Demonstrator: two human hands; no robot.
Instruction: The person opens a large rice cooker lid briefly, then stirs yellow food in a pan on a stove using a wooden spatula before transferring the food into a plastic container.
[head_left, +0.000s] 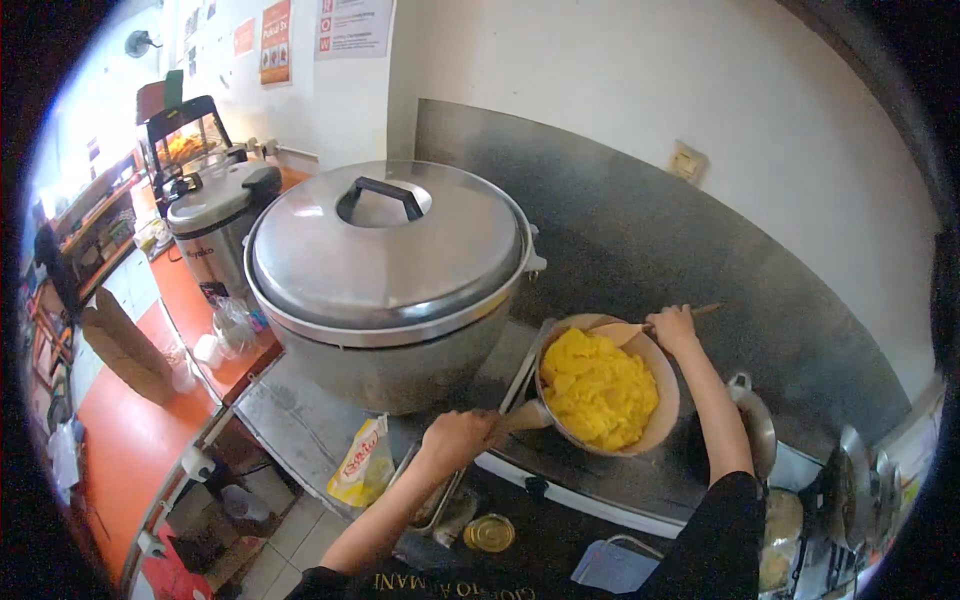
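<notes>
A light-coloured frying pan stands on the stove, heaped with yellow scrambled egg. My left hand is closed around the pan's pale handle. In my right hand is a wooden spatula, its blade at the pan's far rim against the egg and its shaft end poking out to the right. Left of the pan sits a very large metal pot under a domed lid with a black handle.
A yellow-and-white packet lies on the metal counter near my left forearm. Below are a round tin and a blue-grey container. A rice cooker and cardboard box stand on orange counters. Metal pans sit at right.
</notes>
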